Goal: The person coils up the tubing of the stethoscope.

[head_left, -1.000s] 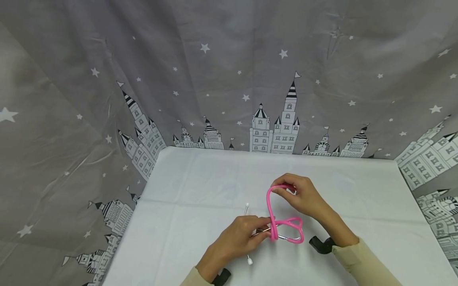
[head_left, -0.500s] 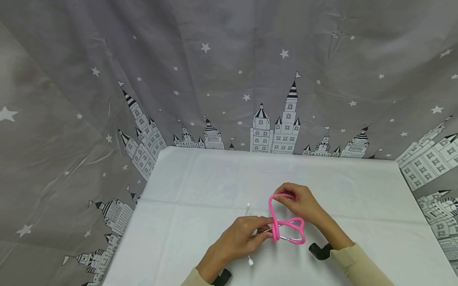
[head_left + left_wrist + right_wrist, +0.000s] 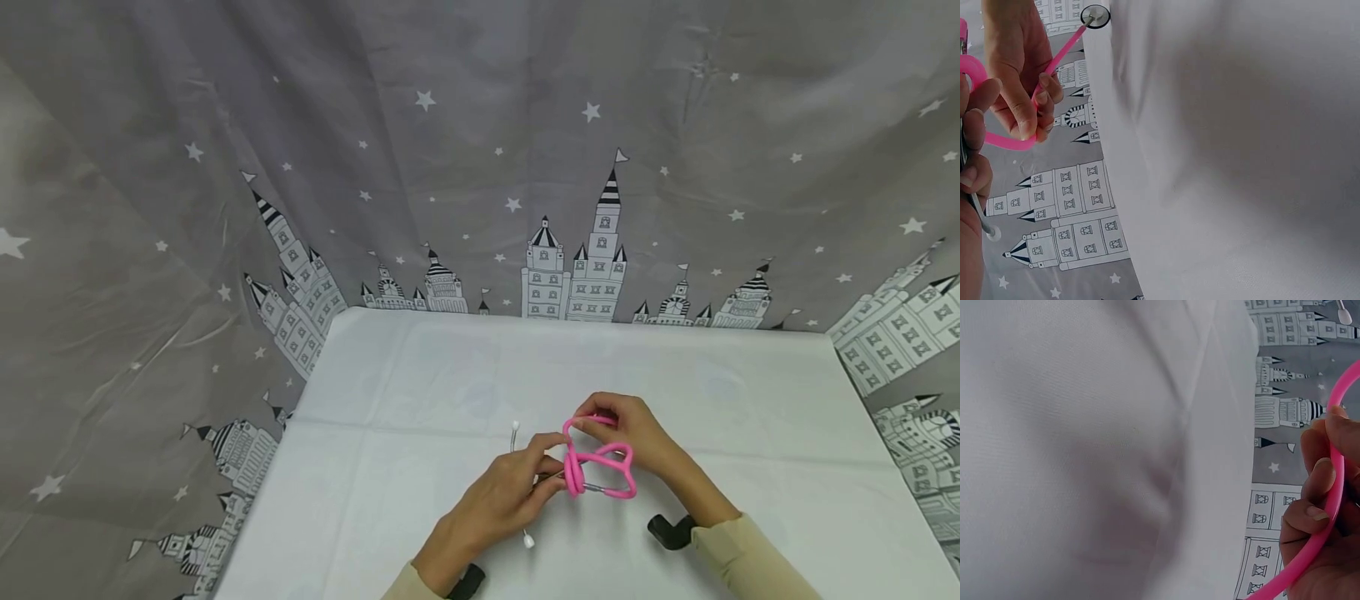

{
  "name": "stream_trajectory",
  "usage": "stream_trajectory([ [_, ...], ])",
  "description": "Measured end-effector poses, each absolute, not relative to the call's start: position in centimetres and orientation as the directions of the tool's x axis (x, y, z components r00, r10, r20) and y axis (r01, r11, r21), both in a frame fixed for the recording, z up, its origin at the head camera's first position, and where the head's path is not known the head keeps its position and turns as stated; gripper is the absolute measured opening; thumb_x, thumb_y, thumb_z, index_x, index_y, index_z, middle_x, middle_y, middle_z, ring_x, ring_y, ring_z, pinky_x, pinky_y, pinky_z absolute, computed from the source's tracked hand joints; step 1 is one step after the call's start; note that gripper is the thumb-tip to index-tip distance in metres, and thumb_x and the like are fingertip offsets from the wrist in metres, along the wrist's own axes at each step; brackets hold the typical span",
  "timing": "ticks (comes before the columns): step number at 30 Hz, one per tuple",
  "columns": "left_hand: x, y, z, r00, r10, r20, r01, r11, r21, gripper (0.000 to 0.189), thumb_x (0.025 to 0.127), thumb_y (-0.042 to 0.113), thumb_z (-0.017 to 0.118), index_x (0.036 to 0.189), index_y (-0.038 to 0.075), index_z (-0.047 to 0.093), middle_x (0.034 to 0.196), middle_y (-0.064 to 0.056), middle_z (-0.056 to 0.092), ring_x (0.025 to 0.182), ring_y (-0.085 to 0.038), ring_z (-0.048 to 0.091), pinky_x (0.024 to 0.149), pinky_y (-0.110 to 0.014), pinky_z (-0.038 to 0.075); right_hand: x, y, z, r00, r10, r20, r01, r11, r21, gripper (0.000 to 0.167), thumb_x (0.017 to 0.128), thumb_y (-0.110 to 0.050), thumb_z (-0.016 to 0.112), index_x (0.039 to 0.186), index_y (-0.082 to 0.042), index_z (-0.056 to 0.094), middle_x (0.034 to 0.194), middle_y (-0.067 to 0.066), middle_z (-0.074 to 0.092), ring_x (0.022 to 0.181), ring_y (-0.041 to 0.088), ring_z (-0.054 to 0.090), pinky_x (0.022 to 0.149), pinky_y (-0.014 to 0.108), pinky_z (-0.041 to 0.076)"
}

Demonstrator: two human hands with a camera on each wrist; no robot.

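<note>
A stethoscope with pink tubing [image 3: 573, 475] is held above the table between both hands, its tube wound into loops. My left hand [image 3: 498, 496] pinches its metal ear tubes and the gathered tubing. White ear tips [image 3: 528, 542] stick out on either side of that hand. To the upper right, my right hand [image 3: 630, 429] grips the free stretch of tube, its fingers curled round the pink tubing [image 3: 1335, 469] in the right wrist view. The round chest piece [image 3: 1095, 15] hangs at the tube's end past the right hand in the left wrist view.
A white cloth [image 3: 420, 375] covers the table. Behind and at the sides hangs a grey curtain [image 3: 465, 100] printed with castles and stars. Black wrist devices [image 3: 670, 533] are at both forearms.
My right hand has come down toward the left one, and the pink loop between them has shrunk. The left index finger has lifted onto the tubing near the coil.
</note>
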State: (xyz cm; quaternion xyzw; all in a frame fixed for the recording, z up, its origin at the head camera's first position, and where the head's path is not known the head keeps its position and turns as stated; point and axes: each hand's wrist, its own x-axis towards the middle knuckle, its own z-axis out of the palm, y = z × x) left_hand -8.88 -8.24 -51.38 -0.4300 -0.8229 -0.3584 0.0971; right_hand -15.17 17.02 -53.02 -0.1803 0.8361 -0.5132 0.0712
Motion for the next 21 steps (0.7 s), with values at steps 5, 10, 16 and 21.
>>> stream_trajectory([
  [5, -8.8, -8.2, -51.4, -0.582, 0.650, 0.489, 0.804, 0.366, 0.470, 0.051, 0.102, 0.018, 0.074, 0.149, 0.010, 0.055, 0.107, 0.005, 0.082, 0.091, 0.002, 0.073, 0.085, -0.007, 0.053, -15.3, 17.1, -53.0, -0.925, -0.370, 0.080, -0.239, 0.408, -0.881, 0.006, 0.096, -0.019, 0.083, 0.098, -0.019, 0.078, 0.086, 0.011, 0.073, 0.069, 0.004, 0.056, 0.061, 0.019, 0.048],
  [10, -8.8, -8.2, -51.4, -0.549, 0.667, 0.504, 0.829, 0.357, 0.431, 0.045, 0.103, 0.018, 0.074, 0.145, 0.011, 0.061, 0.105, 0.006, 0.079, 0.089, 0.002, 0.069, 0.087, -0.006, 0.052, -15.5, 17.3, -52.9, -0.920, -0.365, 0.145, -0.298, 0.409, -0.862, 0.006, 0.096, -0.022, 0.083, 0.100, -0.021, 0.079, 0.089, -0.001, 0.075, 0.072, 0.005, 0.056, 0.064, 0.019, 0.049],
  [16, -8.6, -8.2, -51.1, -0.545, 0.674, 0.498, 0.828, 0.340, 0.446, 0.032, 0.103, 0.016, 0.073, 0.134, 0.011, 0.065, 0.109, 0.007, 0.080, 0.090, 0.003, 0.068, 0.088, -0.005, 0.051, -16.1, 18.0, -53.0, -0.911, -0.361, 0.197, -0.341, 0.397, -0.852, 0.012, 0.092, -0.020, 0.087, 0.101, -0.022, 0.081, 0.095, -0.004, 0.079, 0.078, 0.006, 0.063, 0.069, 0.020, 0.055],
  [21, -8.5, -8.3, -50.8, -0.539, 0.679, 0.498, 0.829, 0.323, 0.457, 0.031, 0.103, 0.015, 0.073, 0.133, 0.010, 0.066, 0.112, 0.006, 0.081, 0.094, 0.004, 0.071, 0.091, -0.006, 0.052, -17.0, 19.2, -53.2, -0.910, -0.365, 0.196, -0.342, 0.395, -0.853, 0.015, 0.089, -0.021, 0.089, 0.102, -0.024, 0.082, 0.096, -0.005, 0.079, 0.081, 0.006, 0.067, 0.072, 0.021, 0.057],
])
